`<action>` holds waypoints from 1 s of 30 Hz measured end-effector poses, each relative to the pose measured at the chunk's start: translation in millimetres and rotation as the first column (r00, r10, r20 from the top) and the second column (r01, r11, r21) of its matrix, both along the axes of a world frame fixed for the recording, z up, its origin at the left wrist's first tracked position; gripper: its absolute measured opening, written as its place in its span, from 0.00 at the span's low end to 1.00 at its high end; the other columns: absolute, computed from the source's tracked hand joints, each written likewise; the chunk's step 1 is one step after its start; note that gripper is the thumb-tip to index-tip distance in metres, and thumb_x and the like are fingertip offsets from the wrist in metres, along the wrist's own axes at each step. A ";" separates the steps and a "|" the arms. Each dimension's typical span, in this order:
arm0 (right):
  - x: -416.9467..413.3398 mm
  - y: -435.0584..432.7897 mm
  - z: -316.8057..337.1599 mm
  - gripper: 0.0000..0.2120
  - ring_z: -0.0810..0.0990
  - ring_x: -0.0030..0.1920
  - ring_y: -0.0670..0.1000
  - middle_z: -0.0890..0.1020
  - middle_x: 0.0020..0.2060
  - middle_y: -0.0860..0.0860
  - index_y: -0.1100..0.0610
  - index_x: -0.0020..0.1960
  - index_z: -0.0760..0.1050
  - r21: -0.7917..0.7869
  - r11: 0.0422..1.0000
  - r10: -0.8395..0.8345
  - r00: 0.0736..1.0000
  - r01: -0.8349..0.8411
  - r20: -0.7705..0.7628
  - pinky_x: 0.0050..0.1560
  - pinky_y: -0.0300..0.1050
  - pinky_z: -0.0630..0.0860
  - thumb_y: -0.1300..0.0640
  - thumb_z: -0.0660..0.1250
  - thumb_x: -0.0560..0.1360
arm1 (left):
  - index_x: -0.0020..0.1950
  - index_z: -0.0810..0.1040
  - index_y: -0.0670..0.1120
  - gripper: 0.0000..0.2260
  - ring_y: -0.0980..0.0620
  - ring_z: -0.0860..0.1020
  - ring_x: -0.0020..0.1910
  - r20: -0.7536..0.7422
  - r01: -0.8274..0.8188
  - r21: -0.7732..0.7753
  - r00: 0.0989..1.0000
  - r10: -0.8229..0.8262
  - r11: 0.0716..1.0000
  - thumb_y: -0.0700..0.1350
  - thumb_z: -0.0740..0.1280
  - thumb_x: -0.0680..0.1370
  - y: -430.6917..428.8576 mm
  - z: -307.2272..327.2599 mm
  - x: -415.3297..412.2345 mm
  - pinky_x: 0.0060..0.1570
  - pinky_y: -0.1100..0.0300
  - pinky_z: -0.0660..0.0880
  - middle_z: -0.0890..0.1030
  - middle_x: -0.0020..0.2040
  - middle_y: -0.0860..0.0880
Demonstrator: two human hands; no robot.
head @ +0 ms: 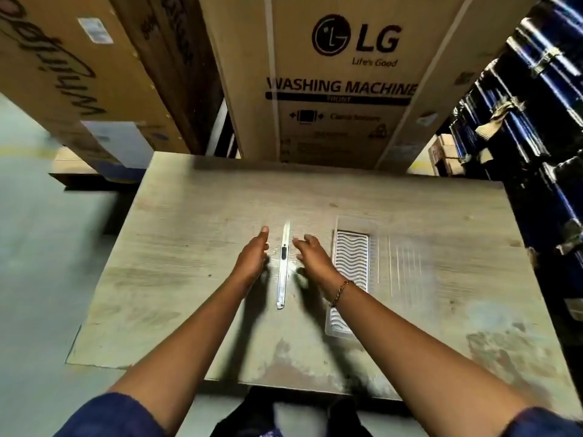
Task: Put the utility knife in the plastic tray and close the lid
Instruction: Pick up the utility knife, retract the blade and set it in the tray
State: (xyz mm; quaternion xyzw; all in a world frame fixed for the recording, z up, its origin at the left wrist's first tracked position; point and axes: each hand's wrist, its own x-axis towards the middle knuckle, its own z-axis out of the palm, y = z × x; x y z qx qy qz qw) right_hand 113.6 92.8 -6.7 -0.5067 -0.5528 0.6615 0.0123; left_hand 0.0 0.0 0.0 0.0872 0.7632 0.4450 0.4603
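A long white utility knife [283, 266] with a black slider lies lengthwise on the wooden table [189, 247], blade end pointing away from me. My left hand [254, 257] hovers just left of it, fingers straight and apart, holding nothing. My right hand [312, 257] hovers just right of it, fingers curled slightly, empty. A clear plastic tray [351, 257] with a wavy ribbed bottom lies to the right of the knife, partly under my right wrist. Its clear lid [405, 266] lies open flat on the table, to the tray's right.
Large cardboard boxes stand behind the table, one LG washing machine box [340, 80] straight ahead. Dark wrapped stacks [542, 137] fill the right side. Grey floor [38, 247] lies to the left. A bracelet [339, 291] is on my right wrist.
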 end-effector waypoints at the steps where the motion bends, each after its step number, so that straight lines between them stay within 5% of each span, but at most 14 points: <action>1: -1.8 -4.0 -4.4 0.32 0.72 0.71 0.58 0.71 0.72 0.52 0.54 0.76 0.63 -0.039 0.999 -0.031 1.000 0.031 0.006 0.70 0.59 0.71 0.44 0.62 0.75 | 0.68 0.75 0.43 0.27 0.45 0.77 0.57 0.062 -0.044 0.010 0.997 0.044 0.999 0.63 0.54 0.82 0.0 -0.7 2.6 0.63 0.52 0.70 0.79 0.63 0.43; 3: -2.0 -10.6 -10.2 0.19 0.78 0.58 0.57 0.77 0.60 0.54 0.54 0.63 0.71 -0.081 0.996 -0.028 0.999 0.031 0.037 0.55 0.53 0.75 0.47 0.62 0.75 | 0.61 0.77 0.43 0.25 0.46 0.77 0.51 0.135 -0.079 -0.009 0.988 0.080 0.997 0.63 0.56 0.82 -1.3 -8.4 5.0 0.58 0.53 0.72 0.81 0.55 0.43; 6: 0.1 -20.1 -17.2 0.12 0.74 0.40 0.53 0.75 0.43 0.57 0.54 0.47 0.71 -0.135 0.991 -0.013 0.997 0.024 0.079 0.39 0.47 0.68 0.45 0.62 0.72 | 0.49 0.79 0.48 0.20 0.48 0.78 0.44 0.166 -0.016 -0.055 0.986 0.025 0.998 0.62 0.58 0.82 -4.9 -17.0 10.7 0.53 0.53 0.71 0.81 0.44 0.47; 9: 1.2 -20.6 -26.0 0.13 0.75 0.46 0.57 0.79 0.53 0.72 0.60 0.51 0.75 -0.162 0.986 -0.015 0.994 0.033 0.112 0.37 0.46 0.68 0.49 0.61 0.78 | 0.34 0.77 0.52 0.19 0.51 0.73 0.35 0.125 0.031 -0.086 0.992 -0.020 0.996 0.59 0.60 0.81 -3.7 -24.0 14.5 0.45 0.53 0.67 0.76 0.35 0.51; 11: 1.7 -18.4 -30.7 0.09 0.78 0.48 0.61 0.78 0.54 0.72 0.56 0.48 0.75 -0.168 0.984 -0.035 0.993 0.054 0.116 0.37 0.46 0.69 0.51 0.61 0.79 | 0.36 0.77 0.51 0.17 0.50 0.75 0.35 0.112 0.053 -0.103 0.993 -0.042 0.993 0.60 0.62 0.79 -1.8 -32.0 15.2 0.41 0.55 0.68 0.78 0.36 0.50; 14: 0.3 -15.0 -35.8 0.07 0.74 0.40 0.52 0.75 0.43 0.55 0.52 0.46 0.75 -0.195 0.978 -0.055 0.992 0.075 0.110 0.39 0.48 0.71 0.50 0.61 0.77 | 0.42 0.79 0.49 0.21 0.44 0.80 0.47 0.083 0.088 -0.136 0.994 -0.077 0.987 0.66 0.63 0.70 0.1 -40.9 14.9 0.48 0.50 0.72 0.83 0.47 0.43; 19: -3.9 -14.8 -45.1 0.17 0.79 0.46 0.48 0.82 0.47 0.50 0.55 0.58 0.79 -0.246 0.964 -0.075 0.991 0.101 0.115 0.45 0.48 0.77 0.49 0.62 0.74 | 0.40 0.79 0.51 0.17 0.42 0.82 0.51 0.061 0.072 -0.149 0.996 -0.063 0.986 0.63 0.62 0.70 4.7 -49.3 13.1 0.57 0.44 0.75 0.84 0.50 0.43; 23: -5.2 -13.2 -44.8 0.14 0.81 0.46 0.47 0.83 0.47 0.49 0.55 0.57 0.80 -0.265 0.955 -0.109 0.988 0.135 0.111 0.46 0.48 0.78 0.53 0.62 0.76 | 0.37 0.83 0.48 0.11 0.44 0.82 0.45 0.044 0.028 -0.164 0.999 -0.021 0.986 0.50 0.63 0.72 5.3 -48.6 11.8 0.49 0.47 0.76 0.86 0.42 0.45; 30: -5.1 -8.1 -43.1 0.10 0.80 0.42 0.49 0.81 0.40 0.49 0.54 0.50 0.80 -0.264 0.954 -0.126 0.988 0.144 0.084 0.43 0.47 0.78 0.56 0.60 0.76 | 0.52 0.82 0.43 0.10 0.47 0.83 0.47 0.061 -0.001 -0.178 0.998 0.012 0.984 0.35 0.65 0.74 2.0 -53.0 10.8 0.44 0.58 0.75 0.86 0.48 0.46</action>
